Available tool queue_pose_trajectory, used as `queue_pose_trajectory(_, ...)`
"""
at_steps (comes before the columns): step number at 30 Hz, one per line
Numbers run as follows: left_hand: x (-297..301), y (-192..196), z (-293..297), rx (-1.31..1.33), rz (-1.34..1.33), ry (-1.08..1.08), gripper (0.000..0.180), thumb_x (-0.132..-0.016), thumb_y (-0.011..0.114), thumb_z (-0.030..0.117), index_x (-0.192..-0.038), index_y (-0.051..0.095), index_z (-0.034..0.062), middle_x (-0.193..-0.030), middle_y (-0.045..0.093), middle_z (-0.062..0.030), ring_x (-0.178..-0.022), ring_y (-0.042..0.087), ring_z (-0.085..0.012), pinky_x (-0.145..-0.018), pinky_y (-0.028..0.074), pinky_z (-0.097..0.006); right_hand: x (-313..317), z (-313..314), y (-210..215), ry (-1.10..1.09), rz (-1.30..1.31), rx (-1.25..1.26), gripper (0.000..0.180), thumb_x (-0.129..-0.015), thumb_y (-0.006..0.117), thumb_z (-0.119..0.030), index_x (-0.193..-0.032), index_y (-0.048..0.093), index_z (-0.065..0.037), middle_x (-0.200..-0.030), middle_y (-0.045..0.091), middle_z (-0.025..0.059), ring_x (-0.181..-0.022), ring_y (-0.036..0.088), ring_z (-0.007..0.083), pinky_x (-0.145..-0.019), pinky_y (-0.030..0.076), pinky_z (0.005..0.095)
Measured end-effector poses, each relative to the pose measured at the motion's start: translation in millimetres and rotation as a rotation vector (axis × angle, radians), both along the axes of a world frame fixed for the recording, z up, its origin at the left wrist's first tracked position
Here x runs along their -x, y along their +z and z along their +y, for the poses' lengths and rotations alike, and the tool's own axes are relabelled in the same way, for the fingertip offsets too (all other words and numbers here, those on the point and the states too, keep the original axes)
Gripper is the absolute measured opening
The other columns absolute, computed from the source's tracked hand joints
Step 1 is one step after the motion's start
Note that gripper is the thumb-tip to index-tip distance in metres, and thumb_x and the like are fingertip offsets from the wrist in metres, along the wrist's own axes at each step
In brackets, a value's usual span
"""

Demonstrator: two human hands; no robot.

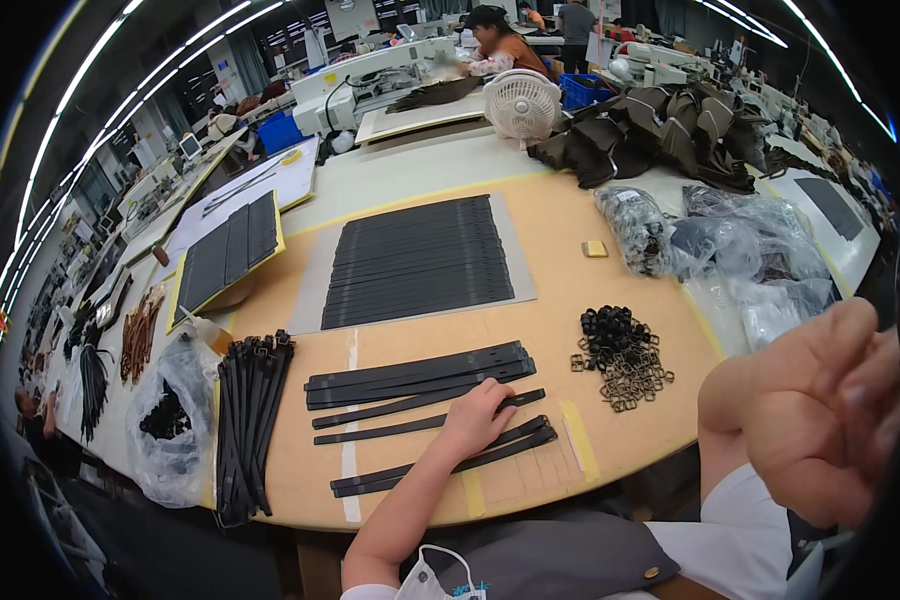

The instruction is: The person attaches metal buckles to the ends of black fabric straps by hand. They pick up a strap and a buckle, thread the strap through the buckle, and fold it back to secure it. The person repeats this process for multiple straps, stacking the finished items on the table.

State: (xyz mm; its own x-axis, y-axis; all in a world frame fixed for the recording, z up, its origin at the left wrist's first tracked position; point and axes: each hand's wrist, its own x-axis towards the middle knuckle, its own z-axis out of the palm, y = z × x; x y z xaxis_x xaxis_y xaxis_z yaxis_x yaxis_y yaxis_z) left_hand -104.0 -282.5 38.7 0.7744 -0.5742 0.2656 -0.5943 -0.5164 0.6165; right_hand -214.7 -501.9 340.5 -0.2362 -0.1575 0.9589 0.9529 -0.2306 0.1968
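My left hand (478,417) reaches over the middle of the table, its fingers curled down onto the end of a black strap (375,434). More flat black straps (420,376) lie stacked just beyond it, and a pair of straps (410,476) lies on the near side. Raised close to the camera at the right is my right hand (820,410), its fingers folded in. Whatever it may hold is hidden. To the right of the straps is a heap of small black loops (615,330) and metal buckles (630,382).
A bundle of buckled belts (253,415) and a plastic bag (170,430) of black pieces lie left. Farther back are a board covered with strips (420,260), a tilted panel (232,250), a white fan (522,103) and bagged parts (750,245). A person works beyond.
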Motion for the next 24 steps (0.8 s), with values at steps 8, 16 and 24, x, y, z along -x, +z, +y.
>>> queue_pose_trajectory(8, 6.0, 24.2, -3.0, 0.178, 0.135, -0.027, 0.035, -0.098, 0.066, 0.025, -0.13, 0.065, 0.0091, -0.123, 0.067, -0.0146, -0.12, 0.064, -0.0288, -0.098, 0.052, -0.041, -93.9, 53.7, -99.2, 0.044, 0.764, 0.803, 0.021, -0.093, 0.077, -0.015, -0.114, 0.075, -0.01, -0.099, 0.076, 0.009, -0.076, 0.073, 0.0201, -0.064, 0.056, 0.0273)
queue_pose_trajectory(16, -2.9, -4.8, 6.3, 0.013, -0.002, 0.007, 0.024, -0.091, 0.076, 0.017, -0.111, 0.069, 0.0056, -0.099, 0.066, -0.012, -0.083, 0.068, -0.0329, -0.072, 0.055, -0.04, -25.7, 118.6, -141.2, 1.887, 1.38, 0.765, 0.035, -0.112, 0.052, -0.028, -0.131, 0.057, 0.0, -0.116, 0.067, 0.0095, -0.115, 0.062, 0.015, -0.102, 0.048, 0.0325)
queue_pose_trajectory(24, -0.1, 5.2, 2.2, -0.06, 0.059, 0.013, 0.022, -0.094, 0.074, 0.02, -0.111, 0.068, 0.0085, -0.103, 0.066, -0.0098, -0.089, 0.069, -0.0304, -0.076, 0.056, -0.041, 17.8, 173.5, -94.5, 2.589, 0.859, 0.531, 0.063, -0.116, 0.031, -0.045, -0.152, 0.043, 0.005, -0.146, 0.059, 0.0205, -0.139, 0.054, 0.0251, -0.117, 0.039, 0.0404)
